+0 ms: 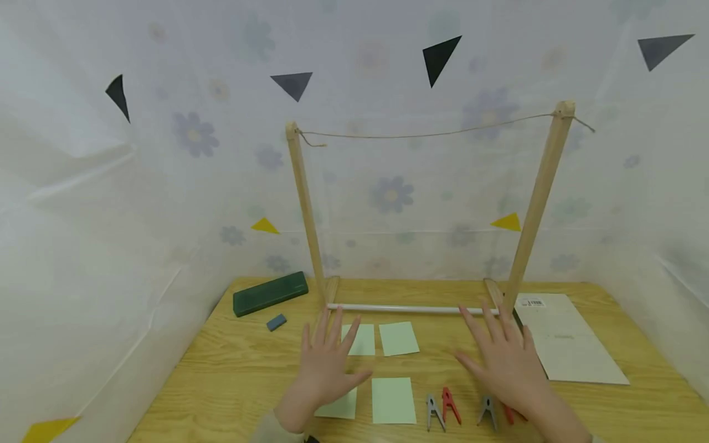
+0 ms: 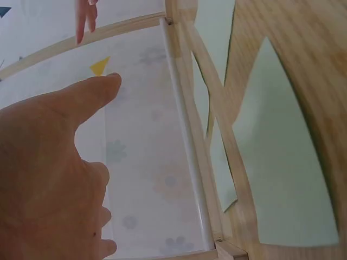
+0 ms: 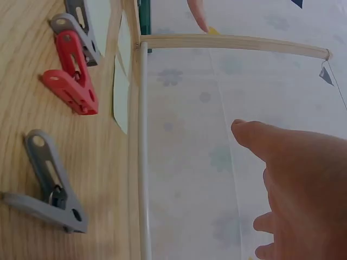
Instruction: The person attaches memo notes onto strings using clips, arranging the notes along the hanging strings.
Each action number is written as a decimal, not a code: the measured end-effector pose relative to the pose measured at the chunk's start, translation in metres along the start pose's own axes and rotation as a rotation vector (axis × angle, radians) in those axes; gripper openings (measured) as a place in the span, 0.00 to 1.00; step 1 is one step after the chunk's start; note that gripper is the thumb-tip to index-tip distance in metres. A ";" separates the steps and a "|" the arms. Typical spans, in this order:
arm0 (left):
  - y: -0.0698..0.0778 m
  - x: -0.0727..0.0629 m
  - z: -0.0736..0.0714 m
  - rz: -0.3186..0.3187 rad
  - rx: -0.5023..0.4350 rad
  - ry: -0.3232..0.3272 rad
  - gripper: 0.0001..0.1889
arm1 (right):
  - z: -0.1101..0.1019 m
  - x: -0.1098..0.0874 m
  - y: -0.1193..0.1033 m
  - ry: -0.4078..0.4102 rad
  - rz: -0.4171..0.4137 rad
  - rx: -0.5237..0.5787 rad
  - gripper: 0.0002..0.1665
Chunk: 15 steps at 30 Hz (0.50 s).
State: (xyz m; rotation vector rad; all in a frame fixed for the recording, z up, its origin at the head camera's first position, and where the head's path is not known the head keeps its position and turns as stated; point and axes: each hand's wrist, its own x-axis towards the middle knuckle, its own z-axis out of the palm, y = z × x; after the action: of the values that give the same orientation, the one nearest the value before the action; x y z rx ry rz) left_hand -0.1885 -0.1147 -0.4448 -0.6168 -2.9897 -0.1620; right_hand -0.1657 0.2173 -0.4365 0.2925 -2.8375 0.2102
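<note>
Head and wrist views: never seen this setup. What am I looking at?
No machine: a person's bare left hand and right hand, fingers spread, holding nothing. The wide picture is taken from the person's head, the two close-ups from the wrists, so they look turned sideways. On the wooden table stands a wooden frame with a string across its top and a white rod low down. Around it lie four pale green paper squares, red clothespins, gray clothespins, a dark green case, a small blue block and a pale board.

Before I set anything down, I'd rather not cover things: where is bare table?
Bare table: left of the left hand, nearer than the blue block; a smaller patch between the paper squares and right hand. Crowded: around the clothespins.
</note>
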 end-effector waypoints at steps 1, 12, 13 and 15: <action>-0.002 -0.002 0.000 0.011 -0.009 -0.008 0.48 | 0.001 -0.001 0.002 0.004 -0.004 -0.006 0.53; -0.019 -0.017 0.006 0.015 0.012 -0.074 0.48 | 0.015 -0.020 0.020 -0.001 -0.031 -0.032 0.56; -0.020 -0.018 0.008 0.013 0.007 -0.083 0.48 | 0.016 -0.022 0.021 0.005 -0.037 -0.028 0.56; -0.022 -0.022 0.011 0.008 -0.004 -0.101 0.47 | 0.019 -0.027 0.026 0.015 -0.048 -0.022 0.56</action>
State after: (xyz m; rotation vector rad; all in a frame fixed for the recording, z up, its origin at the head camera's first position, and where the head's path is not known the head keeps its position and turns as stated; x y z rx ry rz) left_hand -0.1779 -0.1415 -0.4597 -0.6565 -3.0837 -0.1412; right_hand -0.1513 0.2445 -0.4653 0.3522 -2.8131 0.1703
